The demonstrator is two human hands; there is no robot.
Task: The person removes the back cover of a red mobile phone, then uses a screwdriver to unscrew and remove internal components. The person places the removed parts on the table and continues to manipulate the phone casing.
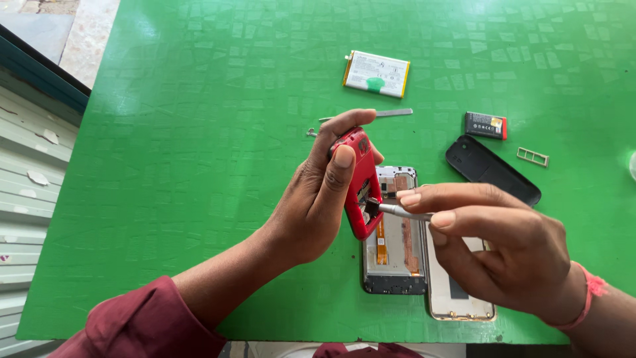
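Note:
My left hand (318, 199) grips a small red phone body (361, 179), held upright above the green table (199, 132). In my right hand (497, 245) is a thin metal screwdriver (397, 212), pinched between thumb and fingers, its tip touching the inside of the red phone. Under both hands lies an opened smartphone (394, 252) with its boards and orange flex cables showing, and a separate back cover (457, 301) lies beside it, partly hidden by my right hand.
At the far side of the table lie a white and yellow flat battery (376, 73), metal tweezers (391, 113), a small black battery (485, 124), a black phone cover (493, 170), a metal card tray (532, 156) and a tiny metal part (311, 132). The table's left edge (59, 199) drops off beside a grey corrugated surface.

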